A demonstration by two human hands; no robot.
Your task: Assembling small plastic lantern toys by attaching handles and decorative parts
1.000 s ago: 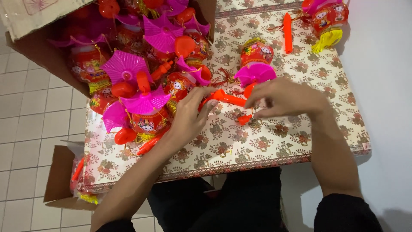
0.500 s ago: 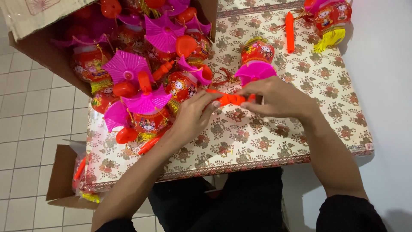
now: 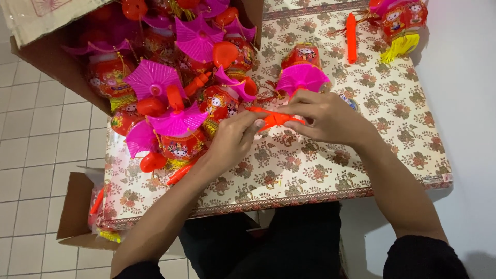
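Observation:
Both my hands hold one orange plastic stick [image 3: 274, 119] level above the patterned tablecloth [image 3: 320, 170]. My left hand [image 3: 235, 138] pinches its left end, while my right hand [image 3: 328, 116] grips its right part with the fingers curled over it. Just behind my right hand lies a red toy lantern with a pink fan-shaped top [image 3: 302, 70]. To the left of my left hand is a heap of the same red and pink lanterns [image 3: 175, 103].
An open cardboard box [image 3: 57, 46] at the top left spills lanterns onto the table. Another orange stick [image 3: 351, 30] and a lantern with a yellow tassel [image 3: 400, 23] lie at the far right. A second box [image 3: 77, 206] stands on the tiled floor.
My hands have lifted the orange stick off the cloth and drawn together on it. My right hand has shifted left, toward the pink-topped lantern.

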